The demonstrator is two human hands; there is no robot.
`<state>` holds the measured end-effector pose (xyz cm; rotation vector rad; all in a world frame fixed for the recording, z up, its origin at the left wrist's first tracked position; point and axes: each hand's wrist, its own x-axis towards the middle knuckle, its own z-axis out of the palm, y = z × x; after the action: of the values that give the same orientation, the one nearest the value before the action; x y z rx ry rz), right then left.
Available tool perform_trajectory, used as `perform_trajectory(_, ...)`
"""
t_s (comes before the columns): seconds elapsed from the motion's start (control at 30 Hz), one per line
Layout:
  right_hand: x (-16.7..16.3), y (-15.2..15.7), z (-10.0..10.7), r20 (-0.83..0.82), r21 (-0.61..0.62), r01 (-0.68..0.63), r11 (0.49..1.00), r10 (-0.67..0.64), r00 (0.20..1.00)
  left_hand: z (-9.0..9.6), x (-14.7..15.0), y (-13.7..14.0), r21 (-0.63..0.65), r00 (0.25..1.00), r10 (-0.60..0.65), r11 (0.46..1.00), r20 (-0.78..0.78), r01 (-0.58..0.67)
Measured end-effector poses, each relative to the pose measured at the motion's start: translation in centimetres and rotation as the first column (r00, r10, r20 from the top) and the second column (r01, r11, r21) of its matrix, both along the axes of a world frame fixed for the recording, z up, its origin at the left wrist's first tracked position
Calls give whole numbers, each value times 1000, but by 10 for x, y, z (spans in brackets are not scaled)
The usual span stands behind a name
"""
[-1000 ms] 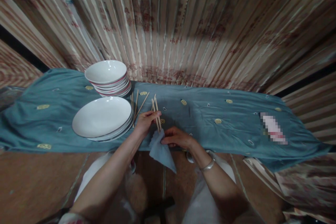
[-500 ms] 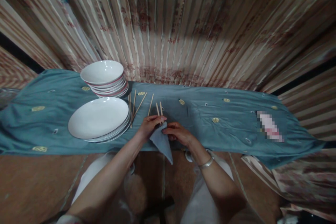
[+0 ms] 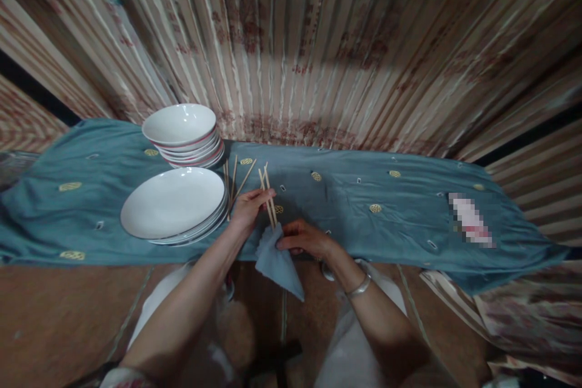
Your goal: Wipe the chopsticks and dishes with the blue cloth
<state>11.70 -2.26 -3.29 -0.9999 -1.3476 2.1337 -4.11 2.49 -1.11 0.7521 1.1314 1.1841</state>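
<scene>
Pale wooden chopsticks point(image 3: 272, 209) stand slanted over the front of the table. My left hand point(image 3: 251, 205) is closed on them near the middle, thumb and fingers pinching. A light blue cloth point(image 3: 278, 264) wraps their lower ends and hangs in a point past the table edge. My right hand point(image 3: 304, 237) is closed on this cloth, pressing it around the lower ends, which are hidden. Just left of my left hand, several loose chopsticks point(image 3: 234, 180) lie on the table beside a stack of white plates point(image 3: 173, 203).
Behind the plates rises a stack of white bowls point(image 3: 179, 124) with red rims. A teal patterned tablecloth point(image 3: 345, 218) covers the long narrow table. At the right lies a blurred-out pinkish item point(image 3: 470, 219). A pleated curtain point(image 3: 291, 42) hangs along the back.
The cloth and my right hand have moved down along the chopsticks, baring more of their length. My left hand has shifted slightly up and left, and the held chopsticks lean more to the left.
</scene>
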Motion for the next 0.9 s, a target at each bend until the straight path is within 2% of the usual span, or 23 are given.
perform_trajectory(0.27, 4, -1, 4, 32, 24, -6, 1000, 5, 999, -2, 2, -1, -14, 1000, -18, 1000, -9, 18)
perform_trajectory(0.57, 9, 6, 4, 54, 50, 225, 973, -227, 972, -9, 17, -18, -127, 979, -199, 971, 30, 202)
perform_trajectory(0.73, 7, 7, 1, 29, 37, 289, 957, -290, 957, -10, 18, -16, -116, 987, -155, 981, 34, 158)
perform_trajectory(0.9, 5, 6, 0, 31, 25, 213, 977, -213, 977, -9, 14, -12, -96, 992, -126, 987, 7, 126)
